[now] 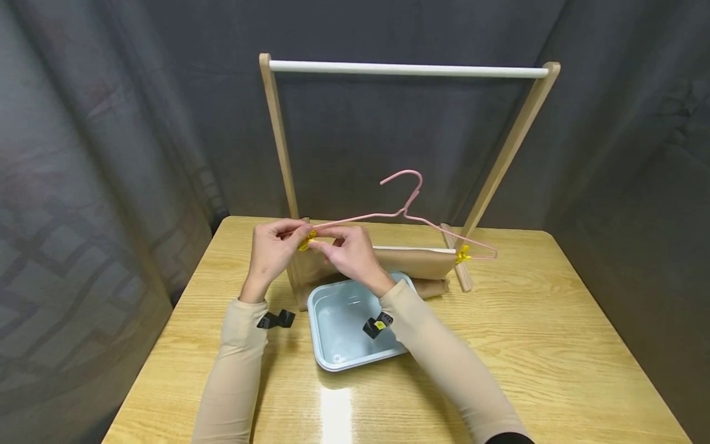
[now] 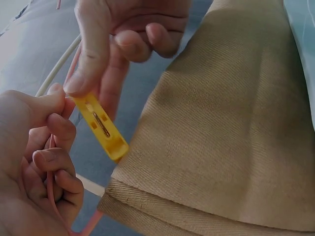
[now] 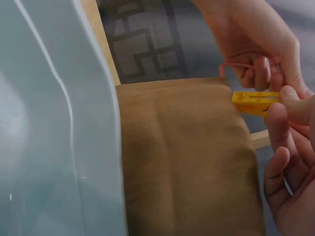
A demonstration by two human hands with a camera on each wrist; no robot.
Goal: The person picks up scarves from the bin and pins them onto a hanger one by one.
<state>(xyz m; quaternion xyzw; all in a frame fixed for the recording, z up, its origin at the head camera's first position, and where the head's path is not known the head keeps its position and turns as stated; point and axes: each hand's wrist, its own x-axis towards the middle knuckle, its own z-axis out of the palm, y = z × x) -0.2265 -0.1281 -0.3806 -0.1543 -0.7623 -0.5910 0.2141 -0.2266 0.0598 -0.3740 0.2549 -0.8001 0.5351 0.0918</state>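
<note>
A pink hanger (image 1: 413, 198) is held up over the table, its hook pointing upward. Brown folded cloth (image 1: 424, 262) hangs below it, its corner near my hands in the left wrist view. My left hand (image 1: 272, 250) curls its fingers round the hanger's left end. With thumb and fingers my right hand (image 1: 355, 254) pinches a yellow clothespin (image 2: 102, 127) whose tip meets the cloth's edge; whether it bites the cloth I cannot tell. My left fingertips are close by the clothespin's other end. A second yellow clothespin (image 1: 463, 254) sits at the cloth's right end, on the hanger.
A light blue plastic basin (image 1: 327, 364) stands under my right forearm, in front of the cloth. Behind the hands rises a wooden rack with a white top bar (image 1: 410, 69). Grey curtains (image 1: 111, 154) surround the wooden table (image 1: 532, 345).
</note>
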